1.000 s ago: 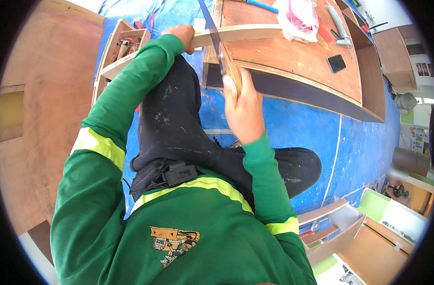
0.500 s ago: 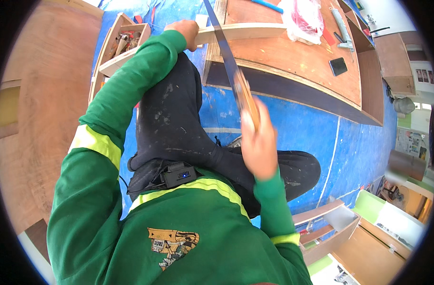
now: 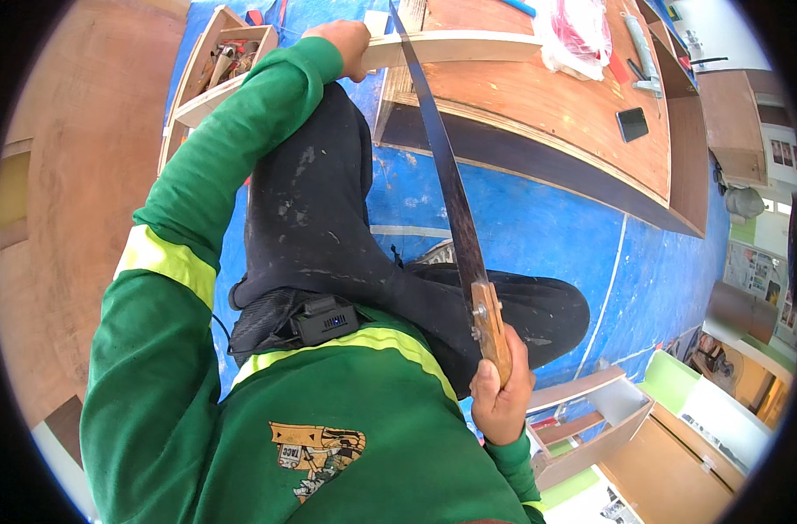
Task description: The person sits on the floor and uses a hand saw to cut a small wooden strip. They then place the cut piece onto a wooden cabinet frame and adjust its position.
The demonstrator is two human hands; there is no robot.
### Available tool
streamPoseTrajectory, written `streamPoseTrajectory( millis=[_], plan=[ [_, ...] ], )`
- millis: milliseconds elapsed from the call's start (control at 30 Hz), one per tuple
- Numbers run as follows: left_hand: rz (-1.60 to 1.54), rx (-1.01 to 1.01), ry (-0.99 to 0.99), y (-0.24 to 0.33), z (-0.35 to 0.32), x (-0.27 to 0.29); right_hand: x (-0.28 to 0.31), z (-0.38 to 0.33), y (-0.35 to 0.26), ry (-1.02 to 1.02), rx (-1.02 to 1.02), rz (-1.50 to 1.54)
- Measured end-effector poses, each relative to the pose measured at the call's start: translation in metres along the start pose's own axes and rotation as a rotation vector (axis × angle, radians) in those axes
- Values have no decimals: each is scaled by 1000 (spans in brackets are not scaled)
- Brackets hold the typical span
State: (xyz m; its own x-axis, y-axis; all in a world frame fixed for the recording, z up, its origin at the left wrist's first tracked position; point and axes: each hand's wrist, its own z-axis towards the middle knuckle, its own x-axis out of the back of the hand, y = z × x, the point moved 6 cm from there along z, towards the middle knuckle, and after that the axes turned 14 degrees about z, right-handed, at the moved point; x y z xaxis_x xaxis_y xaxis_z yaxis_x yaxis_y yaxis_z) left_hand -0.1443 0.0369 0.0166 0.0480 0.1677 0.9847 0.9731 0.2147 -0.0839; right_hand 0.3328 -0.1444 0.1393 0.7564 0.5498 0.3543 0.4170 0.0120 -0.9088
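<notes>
In my right hand (image 3: 505, 397) is the wooden handle of a hand saw (image 3: 445, 153), fingers wrapped round it close to my body. The long dark blade slants up and away, crossing a pale wooden strip (image 3: 481, 48) near its left end. My left hand (image 3: 342, 45) grips that end of the strip just left of the blade; its fingertips are partly hidden. The strip's other part lies across the brown plywood top of a cabinet (image 3: 512, 100) lying on the floor. My left knee is bent below my left hand.
On the cabinet top are a plastic bag (image 3: 575, 39), a phone (image 3: 632, 124), a caulking gun (image 3: 645, 57) and a blue tube (image 3: 519, 7). A wooden toolbox (image 3: 228, 65) stands at the far left. Blue sheeting (image 3: 538, 210) covers the floor. An open drawer box (image 3: 590, 428) sits at the right.
My right hand has pulled the saw back toward my body, so more of its blade shows below the strip. The left hand stays on the strip; the view has shifted slightly.
</notes>
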Motion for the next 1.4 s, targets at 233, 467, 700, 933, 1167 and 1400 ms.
streamPoseTrajectory(
  millis=[233, 467, 700, 933, 1167, 1400],
  plan=[
    [15, 51, -63, -4, 6, -2, -65, 174, -28, 33, 324, 49],
    [9, 4, -40, -3, 13, 0, -83, 211, -41, 55, 339, 116],
    [1, 26, -16, -1, 4, -1, -1, 9, 4, -23, 9, -20],
    [2, 38, -63, -2, 8, 0, -62, 171, -25, 11, 218, 75],
    [-30, 20, -86, 3, 13, 5, -82, 219, -43, 68, 341, 105],
    [-65, -16, -48, 0, -2, -5, -2, 9, 5, -18, -37, -2]
  ],
)
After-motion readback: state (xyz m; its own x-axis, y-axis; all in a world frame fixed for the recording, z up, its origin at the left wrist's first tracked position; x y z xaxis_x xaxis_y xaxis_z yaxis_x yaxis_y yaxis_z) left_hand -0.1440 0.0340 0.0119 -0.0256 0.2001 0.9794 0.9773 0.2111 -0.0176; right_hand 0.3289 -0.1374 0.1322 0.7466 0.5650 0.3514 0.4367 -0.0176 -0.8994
